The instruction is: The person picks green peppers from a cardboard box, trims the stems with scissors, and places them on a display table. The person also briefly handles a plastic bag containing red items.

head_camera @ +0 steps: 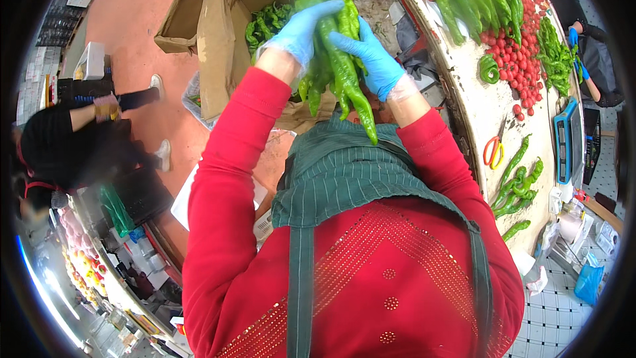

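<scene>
Both of my hands wear blue gloves and are raised in front of my apron. Between them is a bunch of long green peppers point(343, 64), tips hanging down. My left hand point(298, 35) grips the bunch from its left side. On the other side, my right hand point(372, 59) has its fingers around the peppers too. Behind and below the bunch stands an open cardboard box point(218, 54) with more green peppers point(266, 25) inside; the bunch hides part of it.
To the right, a white table point(477, 94) carries piled green peppers point(477, 0), red cherry tomatoes point(514, 59), scissors point(494, 151), loose peppers point(519, 184) and a blue-framed scale point(566, 141). A co-worker point(596, 54) handles greens beyond it. Another person point(74, 144) is on the left.
</scene>
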Motion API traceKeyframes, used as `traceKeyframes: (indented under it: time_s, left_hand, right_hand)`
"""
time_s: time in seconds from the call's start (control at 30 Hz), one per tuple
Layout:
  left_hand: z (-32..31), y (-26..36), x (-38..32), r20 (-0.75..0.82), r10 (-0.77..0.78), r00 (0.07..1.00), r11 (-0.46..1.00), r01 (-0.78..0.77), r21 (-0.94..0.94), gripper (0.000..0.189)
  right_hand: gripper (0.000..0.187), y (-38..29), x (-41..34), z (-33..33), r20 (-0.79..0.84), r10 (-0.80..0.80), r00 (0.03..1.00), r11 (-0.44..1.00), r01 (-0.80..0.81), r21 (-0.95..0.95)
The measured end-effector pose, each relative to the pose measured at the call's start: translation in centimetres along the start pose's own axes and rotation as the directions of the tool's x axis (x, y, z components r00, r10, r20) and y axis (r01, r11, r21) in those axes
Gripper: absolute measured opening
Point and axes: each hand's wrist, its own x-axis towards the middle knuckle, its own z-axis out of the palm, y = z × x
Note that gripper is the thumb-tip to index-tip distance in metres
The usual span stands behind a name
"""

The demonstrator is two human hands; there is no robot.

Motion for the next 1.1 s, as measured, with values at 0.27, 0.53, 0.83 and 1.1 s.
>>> traceKeyframes:
  time_s: [0.27,0.53,0.83,1.1]
  left_hand:
    - [1.2,0.9,0.5,0.255,-0.191,0.948,0.94,0.102,0.325,0.036]
    - [2.5,-0.1,-0.2,0.388,0.018,0.921,0.715,-0.283,0.639,0.055]
    - [2.6,-1.6,-1.5,0.404,0.235,0.884,0.653,-0.452,0.608,0.056]
    - [4.2,-2.9,-3.8,0.28,0.337,0.899,0.444,-0.414,0.795,0.081]
  right_hand:
    - [0.053,2.0,-1.6,-6.1,-0.068,0.186,0.98,0.816,-0.115,0.567]
    - [0.059,3.9,-2.8,-7.4,-0.103,0.102,0.989,0.751,-0.008,0.661]
    - [0.055,3.4,-2.6,-8.0,-0.164,0.088,0.983,0.799,0.028,0.6]
    - [0.067,5.0,-3.2,-8.7,-0.086,0.051,0.995,0.82,0.008,0.573]
